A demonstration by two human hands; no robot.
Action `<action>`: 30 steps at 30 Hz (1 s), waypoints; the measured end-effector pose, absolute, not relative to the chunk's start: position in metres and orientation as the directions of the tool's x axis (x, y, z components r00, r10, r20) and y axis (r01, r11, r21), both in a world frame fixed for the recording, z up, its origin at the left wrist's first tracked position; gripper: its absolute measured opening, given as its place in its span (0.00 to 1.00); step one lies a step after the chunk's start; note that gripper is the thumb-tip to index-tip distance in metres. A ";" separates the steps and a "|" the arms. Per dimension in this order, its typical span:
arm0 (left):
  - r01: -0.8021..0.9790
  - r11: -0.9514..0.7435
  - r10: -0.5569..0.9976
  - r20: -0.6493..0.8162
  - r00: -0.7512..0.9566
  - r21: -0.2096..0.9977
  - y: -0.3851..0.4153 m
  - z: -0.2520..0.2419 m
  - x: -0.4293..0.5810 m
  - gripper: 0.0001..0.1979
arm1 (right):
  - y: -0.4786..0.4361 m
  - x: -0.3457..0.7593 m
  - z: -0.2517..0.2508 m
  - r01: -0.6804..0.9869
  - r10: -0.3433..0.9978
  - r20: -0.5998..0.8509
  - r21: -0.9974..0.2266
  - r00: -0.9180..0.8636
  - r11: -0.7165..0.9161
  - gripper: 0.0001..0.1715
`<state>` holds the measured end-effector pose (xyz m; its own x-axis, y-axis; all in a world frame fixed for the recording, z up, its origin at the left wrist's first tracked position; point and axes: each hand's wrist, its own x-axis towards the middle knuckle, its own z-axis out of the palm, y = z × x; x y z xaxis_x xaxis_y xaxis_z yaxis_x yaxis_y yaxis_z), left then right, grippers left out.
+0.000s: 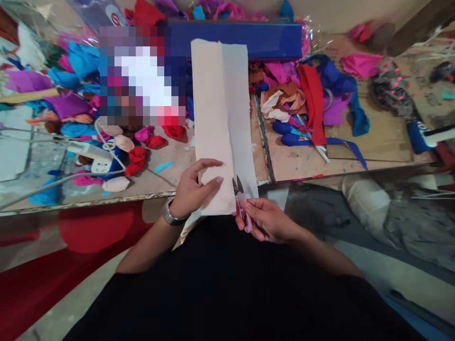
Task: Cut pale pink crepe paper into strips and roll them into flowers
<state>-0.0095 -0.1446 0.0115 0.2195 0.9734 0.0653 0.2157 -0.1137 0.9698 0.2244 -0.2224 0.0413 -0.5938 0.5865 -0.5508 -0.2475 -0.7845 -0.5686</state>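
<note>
A long cream-white sheet of paper (pixel 213 113), apparently crepe paper, reaches from the blue box to the table's front edge. A lengthwise fold or cut line runs down it, leaving a narrower strip on the right. My left hand (pixel 197 184) lies on its lower left part, thumb and fingers apart, with a metal-banded watch at the wrist. In my right hand (pixel 266 218) are pink-handled thread snips (pixel 242 208), gripped between thumb and fingers. Their dark blades point away from me and stand apart, over the paper near its lower lengthwise line.
Behind the paper stands a long blue box (pixel 270 40). Colourful crumpled paper pieces (pixel 76 66) heap on the left, and red and blue strips (pixel 313 104) lie on the right. A white power strip (pixel 90 151) with cables sits at left. A gap splits the table (pixel 298 163).
</note>
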 end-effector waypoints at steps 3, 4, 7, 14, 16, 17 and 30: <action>0.207 -0.095 0.973 0.047 0.226 0.974 -0.144 0.010 -0.008 0.18 | -0.223 0.231 0.044 -0.214 0.538 -0.556 -0.543 -0.634 -0.812 0.26; 0.207 -0.093 0.973 0.045 0.227 0.974 -0.145 0.010 -0.007 0.18 | -0.222 0.232 0.045 -0.211 0.533 -0.553 -0.540 -0.641 -0.815 0.26; 0.208 -0.103 0.973 0.055 0.226 0.973 -0.145 0.011 -0.006 0.18 | -0.221 0.234 0.044 -0.219 0.532 -0.549 -0.535 -0.645 -0.816 0.25; 0.230 -0.100 0.978 0.054 0.200 0.968 -0.141 0.015 -0.005 0.17 | -0.220 0.237 0.041 -0.220 0.511 -0.557 -0.507 -0.654 -0.834 0.25; 0.237 -0.106 0.979 0.059 0.197 0.966 -0.141 0.015 -0.005 0.17 | -0.219 0.237 0.039 -0.231 0.517 -0.559 -0.503 -0.648 -0.833 0.25; 0.241 -0.107 0.978 0.058 0.198 0.965 -0.142 0.015 -0.004 0.17 | -0.218 0.237 0.039 -0.239 0.522 -0.556 -0.502 -0.647 -0.831 0.25; 0.254 -0.100 0.973 0.040 0.229 0.962 -0.141 0.010 0.001 0.18 | -0.209 0.235 0.030 -0.315 0.596 -0.500 -0.536 -0.629 -0.783 0.24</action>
<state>0.0006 -0.1412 0.0098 0.2289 0.9726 0.0403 0.2536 -0.0996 0.9622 0.2350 -0.2095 0.0297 -0.6286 0.5957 -0.5001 -0.3155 -0.7830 -0.5361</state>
